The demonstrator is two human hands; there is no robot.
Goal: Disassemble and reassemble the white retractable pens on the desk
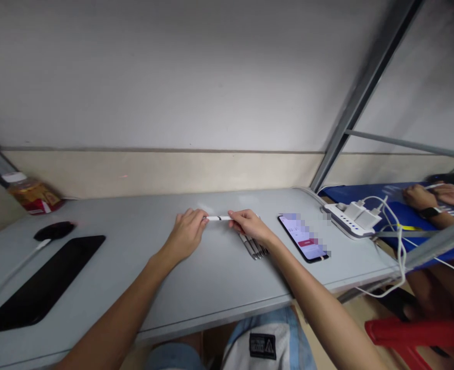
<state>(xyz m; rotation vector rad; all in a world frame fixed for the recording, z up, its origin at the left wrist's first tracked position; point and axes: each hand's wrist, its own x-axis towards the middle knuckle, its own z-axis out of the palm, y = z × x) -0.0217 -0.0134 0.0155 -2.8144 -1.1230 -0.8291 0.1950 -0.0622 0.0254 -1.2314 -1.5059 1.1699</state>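
Both my hands hold one white pen [219,218] level above the grey table [211,277]. My left hand [186,234] is closed on its left end and my right hand [250,226] pinches its right end. Just under my right hand, several grey pens [254,246] lie side by side on the table. A lit phone [304,237] rests flat to the right of them.
A black tablet [45,280] and a black mouse [54,230] lie at the left, with a jar [34,195] by the wall. A white power strip [353,220] with chargers sits at the table's right end. Another person's hands [435,198] rest on a blue table [400,216] beyond. A red stool [419,334] stands lower right.
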